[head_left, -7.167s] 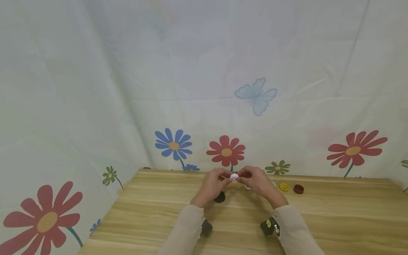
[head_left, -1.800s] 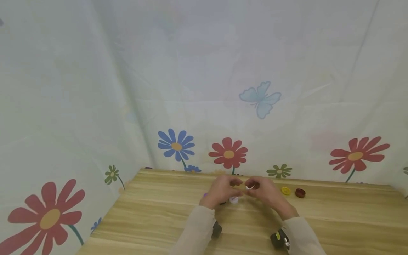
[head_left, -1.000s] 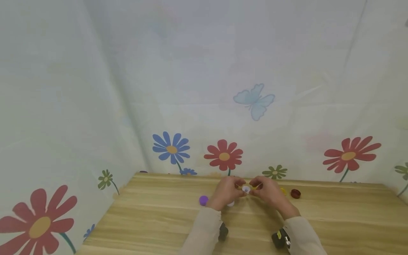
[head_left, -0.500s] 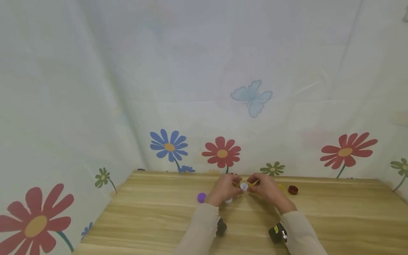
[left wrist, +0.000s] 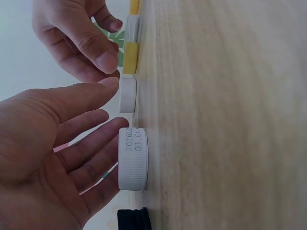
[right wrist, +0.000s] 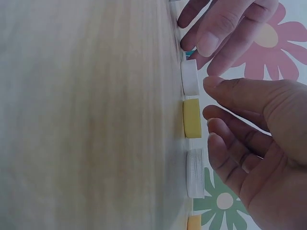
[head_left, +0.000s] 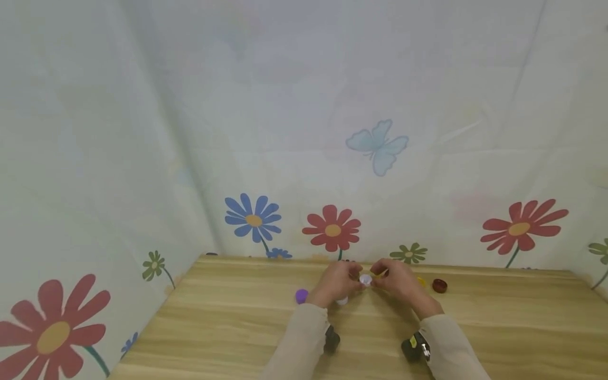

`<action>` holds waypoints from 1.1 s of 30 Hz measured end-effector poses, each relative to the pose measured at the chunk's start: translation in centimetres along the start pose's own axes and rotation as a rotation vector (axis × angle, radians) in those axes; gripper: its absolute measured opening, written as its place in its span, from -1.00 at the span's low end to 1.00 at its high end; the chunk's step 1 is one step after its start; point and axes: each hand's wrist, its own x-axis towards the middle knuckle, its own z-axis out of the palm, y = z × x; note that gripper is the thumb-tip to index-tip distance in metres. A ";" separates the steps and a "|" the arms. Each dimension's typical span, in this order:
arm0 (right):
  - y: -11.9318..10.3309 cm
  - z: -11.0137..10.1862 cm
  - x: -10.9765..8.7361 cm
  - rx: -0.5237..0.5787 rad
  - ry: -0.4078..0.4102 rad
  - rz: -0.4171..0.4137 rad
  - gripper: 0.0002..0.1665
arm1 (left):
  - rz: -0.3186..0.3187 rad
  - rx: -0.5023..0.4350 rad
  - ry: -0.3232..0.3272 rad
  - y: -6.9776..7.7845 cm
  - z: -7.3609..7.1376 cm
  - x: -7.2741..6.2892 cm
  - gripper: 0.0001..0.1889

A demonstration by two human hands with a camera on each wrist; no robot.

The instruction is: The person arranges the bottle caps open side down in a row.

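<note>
A small white cap stands on the wooden table between my two hands. In the left wrist view my left hand has its fingers extended, with the thumb tip close to the small cap and the fingertips behind a ribbed white bottle cap with printed digits. In the right wrist view my right hand has loosely bent fingers and a gap between thumb and forefinger. Its thumb tip is beside the small cap, and its fingertips are near a yellow cap. Nothing shows in either hand's grasp.
Several other caps line the table: purple and black at left, clear ribbed, orange-yellow and dark red at right. A flowered cloth hangs behind.
Over seven seconds ago, both hands pinched a white cap up off the table; now they are lower and further right. The purple cap has come into sight. In the last second they have barely moved.
</note>
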 end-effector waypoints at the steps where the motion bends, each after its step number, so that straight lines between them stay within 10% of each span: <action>1: 0.0 0.0 0.0 0.000 0.003 0.000 -0.74 | -0.002 -0.002 0.001 0.0 0.0 0.0 -0.61; 33: -0.1 0.6 0.7 -0.047 -0.026 -0.005 -0.72 | 0.001 -0.030 0.004 -0.4 -0.1 0.0 -0.69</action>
